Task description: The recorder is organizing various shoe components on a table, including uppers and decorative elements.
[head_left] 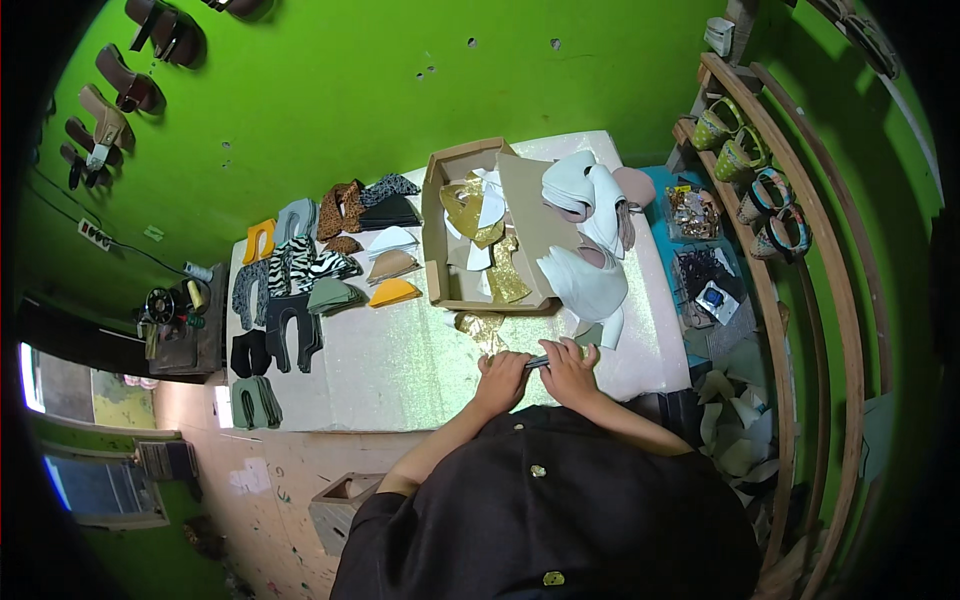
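Both hands meet at the near edge of the counter [400,370]. The left hand [502,378] is curled, fingers pressing down on a gold piece [484,328] that lies just beyond the knuckles, probably to keep it flat. The right hand [568,368] is closed round a thin grey tool [538,362] whose tip pokes out toward the left hand; what kind of tool it is, I cannot tell. An open cardboard box [440,240] sits just behind, within easy reach, with more gold and white cutouts inside. White shoe uppers [585,230] are heaped to its right. Further left, patterned and coloured cutouts [320,270] lie sorted in rows, apparently by kind. Sandals [120,100] hang on the green wall.
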Available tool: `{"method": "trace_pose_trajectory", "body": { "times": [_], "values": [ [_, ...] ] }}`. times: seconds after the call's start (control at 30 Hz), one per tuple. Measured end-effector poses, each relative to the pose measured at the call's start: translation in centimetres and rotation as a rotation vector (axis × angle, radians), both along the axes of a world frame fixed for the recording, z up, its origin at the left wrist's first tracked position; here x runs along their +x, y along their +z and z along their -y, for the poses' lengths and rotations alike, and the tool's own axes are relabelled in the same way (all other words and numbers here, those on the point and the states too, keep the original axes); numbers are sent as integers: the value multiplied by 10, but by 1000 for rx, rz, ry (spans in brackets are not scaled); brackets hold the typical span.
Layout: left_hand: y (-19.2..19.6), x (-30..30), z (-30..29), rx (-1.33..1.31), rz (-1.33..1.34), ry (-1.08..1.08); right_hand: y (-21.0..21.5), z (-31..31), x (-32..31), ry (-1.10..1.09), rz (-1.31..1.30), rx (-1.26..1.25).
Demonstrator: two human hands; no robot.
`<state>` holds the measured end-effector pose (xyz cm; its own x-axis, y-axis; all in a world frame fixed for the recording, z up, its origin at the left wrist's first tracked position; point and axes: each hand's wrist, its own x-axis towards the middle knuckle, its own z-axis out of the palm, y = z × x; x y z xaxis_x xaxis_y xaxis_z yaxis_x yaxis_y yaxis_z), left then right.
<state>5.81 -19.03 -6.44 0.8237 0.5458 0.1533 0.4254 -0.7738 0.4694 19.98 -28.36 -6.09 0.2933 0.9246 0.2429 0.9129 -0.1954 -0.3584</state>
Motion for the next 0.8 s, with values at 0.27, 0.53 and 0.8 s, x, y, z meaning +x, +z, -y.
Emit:
{"method": "trace_pose_trajectory", "body": {
  "times": [0.27,0.53,0.8],
  "values": [
    [19,-13,-2,-115,122,29,10,4,0,18,-91,50],
    [17,-43,-14,-52,141,111,19,-11,-27,56,-136,68],
    [18,-124,-42,-3,153,222,16,-54,-97,243,-255,4]
  ]
}}
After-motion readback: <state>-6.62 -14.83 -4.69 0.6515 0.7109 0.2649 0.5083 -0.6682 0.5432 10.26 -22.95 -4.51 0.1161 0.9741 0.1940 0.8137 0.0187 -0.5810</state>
